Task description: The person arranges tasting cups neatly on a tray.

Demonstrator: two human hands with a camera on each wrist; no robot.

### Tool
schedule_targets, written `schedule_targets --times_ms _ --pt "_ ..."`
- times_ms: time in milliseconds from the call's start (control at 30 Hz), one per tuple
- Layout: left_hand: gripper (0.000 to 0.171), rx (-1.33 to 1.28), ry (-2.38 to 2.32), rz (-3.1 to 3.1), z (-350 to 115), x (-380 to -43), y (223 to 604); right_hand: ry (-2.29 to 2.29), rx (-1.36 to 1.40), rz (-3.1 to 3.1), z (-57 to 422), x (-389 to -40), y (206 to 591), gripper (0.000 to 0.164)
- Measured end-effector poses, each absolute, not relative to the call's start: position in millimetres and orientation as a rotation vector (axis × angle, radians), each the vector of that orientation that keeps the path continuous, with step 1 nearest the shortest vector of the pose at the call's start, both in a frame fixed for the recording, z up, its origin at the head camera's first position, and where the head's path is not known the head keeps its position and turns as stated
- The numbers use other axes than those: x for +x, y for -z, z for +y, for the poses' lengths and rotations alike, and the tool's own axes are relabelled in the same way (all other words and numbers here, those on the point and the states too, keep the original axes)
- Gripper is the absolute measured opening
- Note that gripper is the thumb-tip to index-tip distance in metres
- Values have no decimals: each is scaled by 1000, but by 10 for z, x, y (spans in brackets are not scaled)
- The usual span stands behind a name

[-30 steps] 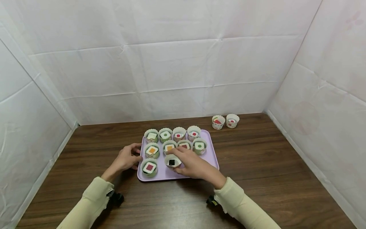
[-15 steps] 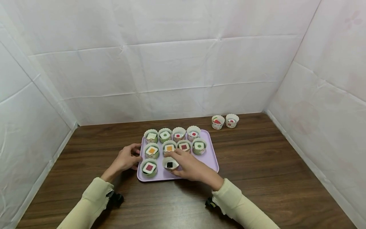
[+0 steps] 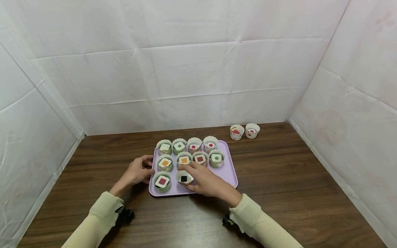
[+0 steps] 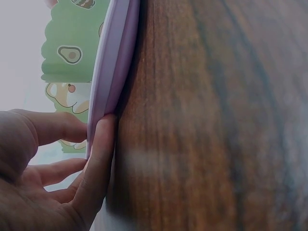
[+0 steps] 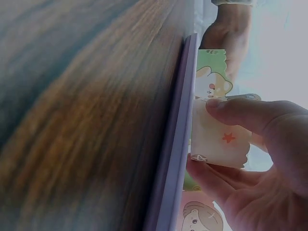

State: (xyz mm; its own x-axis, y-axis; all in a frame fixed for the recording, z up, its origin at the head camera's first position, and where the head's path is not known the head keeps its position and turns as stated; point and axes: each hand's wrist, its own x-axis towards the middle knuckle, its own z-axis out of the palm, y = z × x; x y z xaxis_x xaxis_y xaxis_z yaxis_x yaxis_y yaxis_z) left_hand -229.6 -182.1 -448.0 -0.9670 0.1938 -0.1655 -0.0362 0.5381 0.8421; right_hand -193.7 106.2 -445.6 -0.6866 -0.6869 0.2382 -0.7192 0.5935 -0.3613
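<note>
On a lilac tray [image 3: 228, 172] stand paper baking cups in rows, each with a small square or round-centred piece in it. My right hand [image 3: 207, 179] holds a pale cup [image 3: 184, 178] with a black square in it, at the tray's front row. In the right wrist view, thumb and fingers pinch this star-printed cup [image 5: 219, 139] close over the tray. My left hand [image 3: 136, 171] grips the tray's left edge, thumb on the inner side and fingers outside, as the left wrist view shows at the rim [image 4: 107, 72]. A cup with a dark red square [image 3: 162, 181] stands left of the held one.
Two more paper cups [image 3: 236, 132] with pieces in them stand at the back right of the brown wooden table [image 3: 279, 165], off the tray. White sheeting [image 3: 186, 75] hangs behind and on both sides of the table.
My right hand has shifted slightly left and toward the front with the pale cup, then stayed there over the last half second. The left hand keeps its place on the tray.
</note>
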Motion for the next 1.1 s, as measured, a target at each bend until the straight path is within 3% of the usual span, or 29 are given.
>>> schedule_targets --times_ms 1100 --pt "65 136 -1400 2540 -1828 -2301 4496 -695 1231 -2789 1042 -1949 4518 61"
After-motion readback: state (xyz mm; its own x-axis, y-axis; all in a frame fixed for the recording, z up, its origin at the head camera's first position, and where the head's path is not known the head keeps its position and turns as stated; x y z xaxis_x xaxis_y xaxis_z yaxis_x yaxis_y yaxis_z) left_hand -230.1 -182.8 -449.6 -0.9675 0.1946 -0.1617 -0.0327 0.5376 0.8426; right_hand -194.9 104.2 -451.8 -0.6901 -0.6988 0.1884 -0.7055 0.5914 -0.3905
